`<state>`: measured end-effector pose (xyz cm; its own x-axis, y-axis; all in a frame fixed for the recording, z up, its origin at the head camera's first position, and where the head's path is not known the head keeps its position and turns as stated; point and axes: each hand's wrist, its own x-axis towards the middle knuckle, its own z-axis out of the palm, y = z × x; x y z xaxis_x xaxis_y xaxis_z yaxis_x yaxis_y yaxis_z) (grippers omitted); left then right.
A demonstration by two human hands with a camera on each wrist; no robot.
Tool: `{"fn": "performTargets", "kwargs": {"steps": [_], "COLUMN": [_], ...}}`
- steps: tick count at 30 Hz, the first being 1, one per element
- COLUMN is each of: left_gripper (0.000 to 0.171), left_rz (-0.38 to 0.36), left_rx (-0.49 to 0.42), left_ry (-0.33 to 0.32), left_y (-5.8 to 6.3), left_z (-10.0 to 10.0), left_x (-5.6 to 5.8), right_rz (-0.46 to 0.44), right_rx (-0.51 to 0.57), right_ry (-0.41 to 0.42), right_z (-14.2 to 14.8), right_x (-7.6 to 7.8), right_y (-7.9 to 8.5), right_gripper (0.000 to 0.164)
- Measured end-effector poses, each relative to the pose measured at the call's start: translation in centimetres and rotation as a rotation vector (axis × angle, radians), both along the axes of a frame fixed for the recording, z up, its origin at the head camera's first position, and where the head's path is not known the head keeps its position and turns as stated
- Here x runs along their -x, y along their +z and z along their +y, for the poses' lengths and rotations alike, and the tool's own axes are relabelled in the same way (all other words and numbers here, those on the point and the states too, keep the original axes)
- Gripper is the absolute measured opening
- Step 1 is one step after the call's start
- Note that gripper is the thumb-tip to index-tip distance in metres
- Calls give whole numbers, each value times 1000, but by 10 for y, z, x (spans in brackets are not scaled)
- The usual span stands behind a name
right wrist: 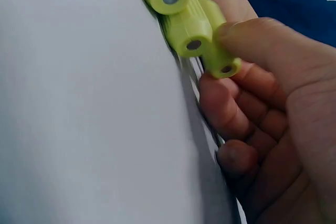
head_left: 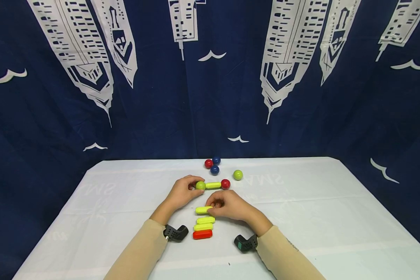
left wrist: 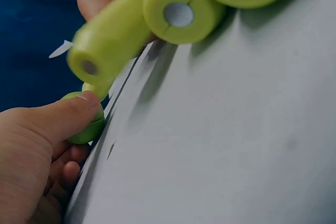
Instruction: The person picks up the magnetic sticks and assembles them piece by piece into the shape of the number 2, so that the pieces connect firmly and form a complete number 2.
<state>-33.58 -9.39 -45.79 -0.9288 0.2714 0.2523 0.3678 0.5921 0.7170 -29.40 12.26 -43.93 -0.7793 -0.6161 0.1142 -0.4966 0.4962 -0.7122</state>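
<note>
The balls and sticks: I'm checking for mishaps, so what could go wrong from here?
A bump might roll away the green ball standing alone. The right hand pinches a yellow stick close to others, which it could knock. The left hand grips one end of the ball-and-stick piece; the red ball at its other end might come off.

Bright, even head view; dimmer wrist views, seemingly soft, tabletop (left wrist: 220, 129) shadowed.

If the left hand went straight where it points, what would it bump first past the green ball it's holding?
Probably the yellow stick that looks joined to the green ball in the left hand, though depth is unclear. A red ball sits at its far end.
</note>
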Motion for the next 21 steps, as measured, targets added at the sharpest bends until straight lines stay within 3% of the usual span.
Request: {"fn": "performTargets", "kwargs": {"steps": [10,21], "left_gripper": [32,32], "left_rz": [7,-16], "left_rx": [16,2], "left_ry": [-11,4], "left_y": [1,0], "left_z": [-3,-1], "left_x": [2,0], "right_rz": [-80,-2], "right_rx": [112,162], "right_ry": [-132,-401], "right_z": [17,51], "right_x": [-1,-1], "right_y": [5,-6], "right_gripper": [9,15]}}
